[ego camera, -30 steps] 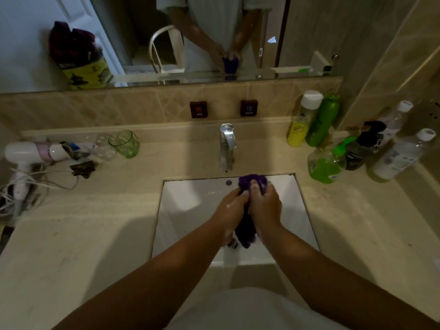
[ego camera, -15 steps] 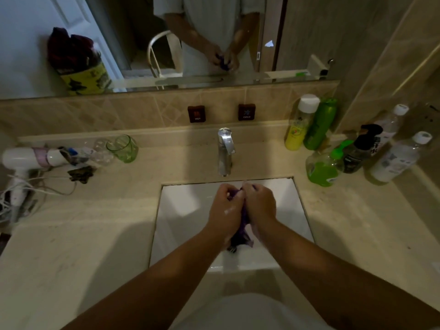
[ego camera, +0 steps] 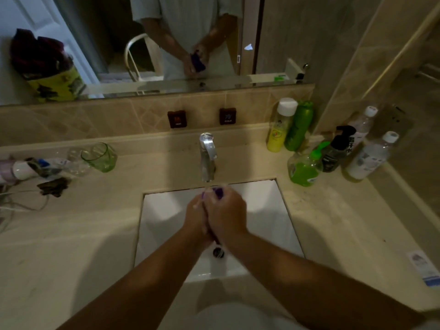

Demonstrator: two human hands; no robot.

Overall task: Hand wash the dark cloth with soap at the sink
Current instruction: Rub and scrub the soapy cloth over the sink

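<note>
Over the white sink (ego camera: 266,210), my left hand (ego camera: 195,217) and my right hand (ego camera: 226,214) are pressed together, both gripping the dark purple cloth (ego camera: 217,192). Only a small purple bunch shows above my fingers; the remainder is hidden between my palms. White soap foam sits on my fingers. A thin stream of water falls from the chrome tap (ego camera: 207,158) onto the cloth's top. The drain (ego camera: 218,252) shows just below my wrists.
Several bottles stand at the right of the counter: a yellow one (ego camera: 278,126), a green one (ego camera: 297,126), a green soap bottle (ego camera: 304,169), a black pump bottle (ego camera: 335,151). A green glass (ego camera: 100,157), hair dryer (ego camera: 21,169) and cable lie left. The mirror spans the back wall.
The cloth that hung below my hands a second ago is now bunched up between them. My hands have closed tighter and shifted slightly toward the tap.
</note>
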